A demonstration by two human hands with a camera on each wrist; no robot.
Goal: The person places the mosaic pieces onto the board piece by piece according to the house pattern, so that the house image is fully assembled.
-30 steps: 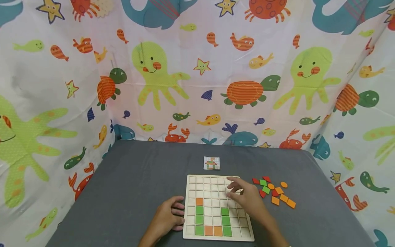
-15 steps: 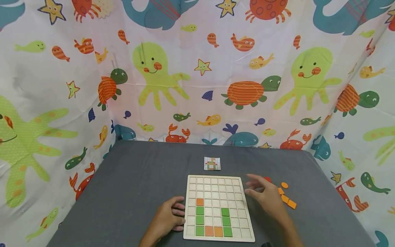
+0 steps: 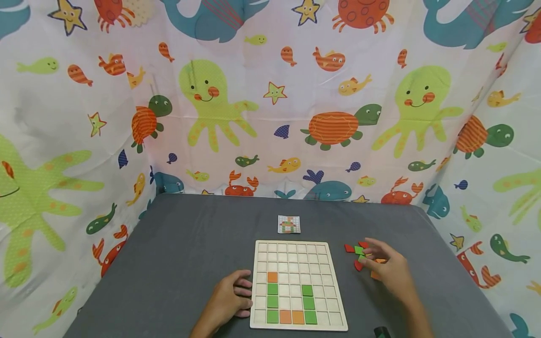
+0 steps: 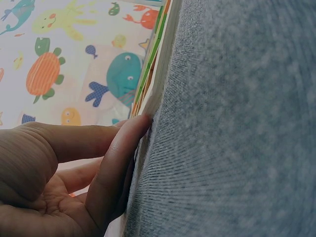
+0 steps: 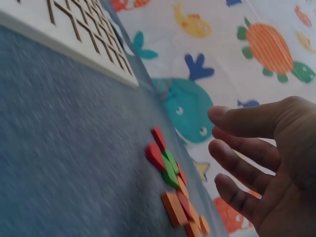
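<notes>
A wooden grid board (image 3: pixel 291 258) lies on the grey table, with green square tiles (image 3: pixel 272 302) and orange square tiles (image 3: pixel 285 317) set in some of its cells. My left hand (image 3: pixel 226 295) touches the board's left edge; in the left wrist view its fingertips (image 4: pixel 140 123) meet the rim. To the right, my right hand (image 3: pixel 389 267) hovers over a loose cluster of small pieces, thumb and fingers apart with nothing held. Red pieces (image 3: pixel 349 248), green tiles (image 3: pixel 359 250) and orange pieces (image 5: pixel 174 210) make up that cluster, partly hidden by the hand in the head view.
Behind the board lies a small card (image 3: pixel 289 224) printed with a coloured grid pattern. A curtain (image 3: pixel 253 108) with sea animals surrounds the table (image 3: pixel 190 234) at the back and sides. A dark object (image 3: pixel 382 332) shows at the bottom edge, right of the board.
My right hand has moved right, from above the board's upper right part to over the loose pieces. The left hand stays at the board's edge, and the tiles in the board are the same.
</notes>
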